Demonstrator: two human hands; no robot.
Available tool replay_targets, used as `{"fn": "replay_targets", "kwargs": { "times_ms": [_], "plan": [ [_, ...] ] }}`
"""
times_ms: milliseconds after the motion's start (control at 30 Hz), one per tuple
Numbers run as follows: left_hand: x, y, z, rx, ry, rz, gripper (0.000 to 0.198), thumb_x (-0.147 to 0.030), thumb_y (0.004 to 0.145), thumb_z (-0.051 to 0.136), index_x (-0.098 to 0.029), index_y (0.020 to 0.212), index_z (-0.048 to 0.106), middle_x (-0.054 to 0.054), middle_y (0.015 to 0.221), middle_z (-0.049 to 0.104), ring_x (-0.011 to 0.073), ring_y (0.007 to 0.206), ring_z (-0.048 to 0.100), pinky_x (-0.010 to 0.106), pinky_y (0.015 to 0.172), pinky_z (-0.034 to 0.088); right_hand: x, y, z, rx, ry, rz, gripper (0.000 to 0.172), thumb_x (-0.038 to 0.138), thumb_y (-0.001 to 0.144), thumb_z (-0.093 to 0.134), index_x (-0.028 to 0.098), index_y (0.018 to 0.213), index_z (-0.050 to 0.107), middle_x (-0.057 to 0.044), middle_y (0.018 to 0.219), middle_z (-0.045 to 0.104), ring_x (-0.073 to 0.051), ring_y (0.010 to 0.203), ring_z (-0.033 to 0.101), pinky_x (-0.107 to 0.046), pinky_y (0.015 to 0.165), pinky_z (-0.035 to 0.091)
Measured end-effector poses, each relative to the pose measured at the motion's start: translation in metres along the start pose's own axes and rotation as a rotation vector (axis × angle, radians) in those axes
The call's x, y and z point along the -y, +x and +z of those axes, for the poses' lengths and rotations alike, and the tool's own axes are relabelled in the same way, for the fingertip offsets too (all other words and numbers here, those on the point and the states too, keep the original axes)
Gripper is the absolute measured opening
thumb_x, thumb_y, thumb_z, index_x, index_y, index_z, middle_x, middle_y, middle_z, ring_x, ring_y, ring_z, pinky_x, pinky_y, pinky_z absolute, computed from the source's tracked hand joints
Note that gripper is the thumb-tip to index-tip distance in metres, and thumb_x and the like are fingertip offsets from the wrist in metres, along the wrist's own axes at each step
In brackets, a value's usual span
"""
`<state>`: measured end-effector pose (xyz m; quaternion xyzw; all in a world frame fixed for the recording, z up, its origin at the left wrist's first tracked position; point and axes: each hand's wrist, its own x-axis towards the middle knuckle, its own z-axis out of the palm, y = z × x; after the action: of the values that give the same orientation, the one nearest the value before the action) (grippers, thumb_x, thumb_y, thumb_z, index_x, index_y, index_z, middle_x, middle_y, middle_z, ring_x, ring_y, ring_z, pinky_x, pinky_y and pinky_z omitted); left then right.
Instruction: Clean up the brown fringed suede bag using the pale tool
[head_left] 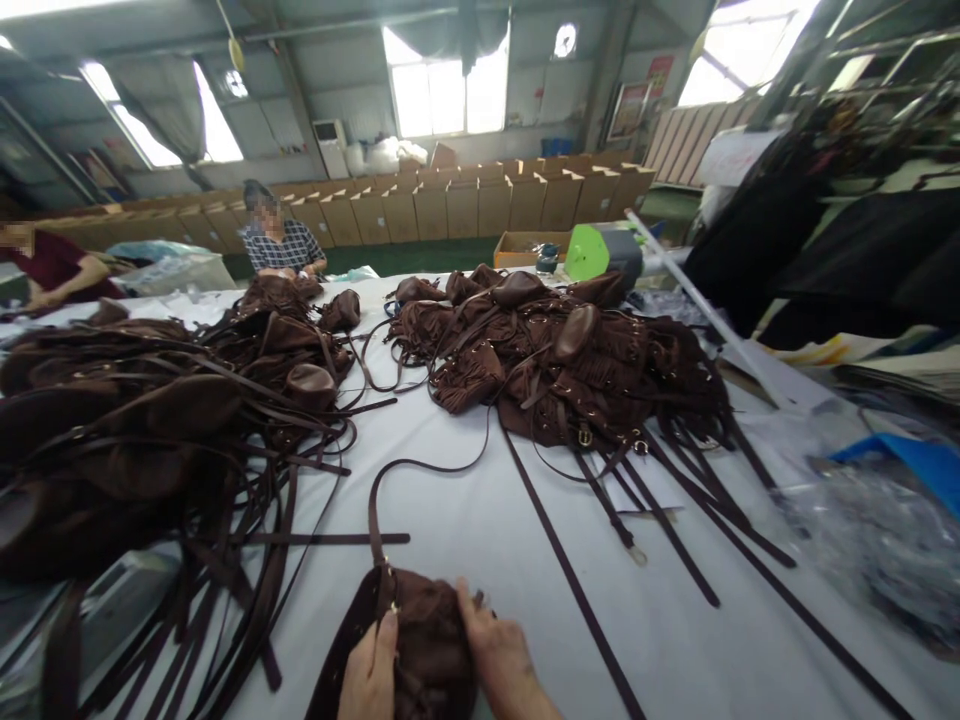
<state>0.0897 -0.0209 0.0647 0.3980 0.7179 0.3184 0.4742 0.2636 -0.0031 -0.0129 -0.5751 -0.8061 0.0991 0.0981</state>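
I held the brown bag (pixel 420 640) at the near edge of the tabletop (pixel 480 520), left hand (pixel 371 670) and right hand (pixel 499 655) both clamped on it to steady it; beyond the bag lay two piles (pixel 555 370).

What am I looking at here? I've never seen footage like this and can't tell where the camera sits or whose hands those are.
There is no machine: the single picture comes from a camera worn on a person's head, looking forward and down, so the two hands at the bottom edge are that person's own. The left hand and right hand both grip one brown suede bag, whose long strap loops away over the white table. To the left lies a heap of bags and straps, and further back in the middle a fringed pile. Clear plastic wrapping lies at the right. Two other people work at the far side, before a row of cardboard boxes.
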Motion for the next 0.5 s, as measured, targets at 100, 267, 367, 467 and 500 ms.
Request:
{"fn": "replay_targets", "kwargs": {
  "times_ms": [100, 267, 367, 467, 500],
  "plan": [
    [0.018, -0.002, -0.014, -0.069, 0.063, -0.015, 0.067, -0.068, 0.076, 0.044, -0.012, 0.107, 0.066, 0.016, 0.117, 0.066, 0.0344, 0.124, 0.048, 0.043, 0.109, 0.031, -0.063, -0.008, -0.002, 0.133, -0.064, 0.345, 0.057, -0.003, 0.077, 0.047, 0.017, 0.131, 0.051, -0.009, 0.065, 0.069, -0.021, 0.060, 0.069, -0.025, 0.056, 0.052],
    [0.015, 0.000, -0.011, -0.103, 0.028, -0.131, 0.065, -0.066, 0.074, 0.048, -0.013, 0.106, 0.065, 0.016, 0.119, 0.064, 0.0345, 0.125, 0.047, 0.045, 0.108, 0.033, -0.079, -0.006, -0.038, 0.087, -0.042, 0.396, 0.054, 0.004, 0.087, 0.030, 0.009, 0.141, 0.036, -0.011, 0.065, 0.070, -0.022, 0.058, 0.068, -0.028, 0.055, 0.052],
    [0.001, 0.003, 0.001, -0.068, -0.054, -0.108, 0.064, -0.066, 0.075, 0.048, -0.013, 0.107, 0.066, 0.014, 0.114, 0.067, 0.0337, 0.117, 0.054, 0.045, 0.102, 0.039, -0.017, 0.001, -0.041, -0.083, 0.117, -0.110, 0.060, 0.011, 0.087, 0.036, 0.013, 0.146, 0.025, -0.011, 0.080, 0.072, -0.018, 0.062, 0.068, -0.024, 0.060, 0.053],
    [-0.005, 0.001, 0.003, -0.022, -0.058, -0.044, 0.065, -0.068, 0.072, 0.051, -0.012, 0.101, 0.068, 0.014, 0.107, 0.070, 0.0342, 0.114, 0.056, 0.042, 0.096, 0.046, 0.017, 0.004, -0.023, -0.076, 0.055, -0.263, 0.066, 0.011, 0.079, 0.050, 0.014, 0.143, 0.033, -0.006, 0.069, 0.070, -0.017, 0.055, 0.065, -0.022, 0.052, 0.050],
    [-0.004, -0.001, 0.001, -0.035, -0.038, -0.030, 0.065, -0.068, 0.071, 0.052, -0.013, 0.098, 0.069, 0.014, 0.106, 0.070, 0.0347, 0.113, 0.057, 0.042, 0.095, 0.046, 0.015, 0.003, -0.016, -0.044, -0.002, -0.199, 0.067, 0.007, 0.075, 0.052, 0.016, 0.140, 0.038, -0.004, 0.064, 0.069, -0.017, 0.051, 0.064, -0.021, 0.049, 0.048]
  ]
}}
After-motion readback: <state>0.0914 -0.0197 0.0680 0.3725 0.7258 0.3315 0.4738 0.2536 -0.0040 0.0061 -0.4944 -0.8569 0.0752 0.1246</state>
